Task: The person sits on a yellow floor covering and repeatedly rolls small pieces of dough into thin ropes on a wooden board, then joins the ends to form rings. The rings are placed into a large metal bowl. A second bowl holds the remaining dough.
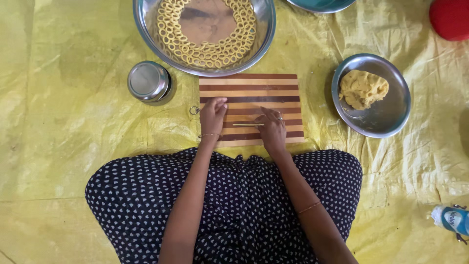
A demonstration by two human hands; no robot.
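Note:
A striped wooden cutting board [254, 88] lies on the yellow sheet in front of my knees. My left hand [213, 116] rests flat on the board's left edge, fingers together. My right hand [271, 128] presses palm-down on a thin rope of yellow dough [244, 124] that sticks out to the left from under it. A big steel bowl [146, 29] beyond the board holds several small dough rings [210, 51] laid around its inside. At the right, a steel plate [386, 117] carries a lump of yellow dough [362, 88].
A small lidded steel container [148, 81] stands left of the board. A yellow plastic sheet [63, 127] covers the floor. A red object [452, 17] and a teal dish [320, 4] sit at the top edge; a blue-and-white bottle [452, 220] lies at the lower right.

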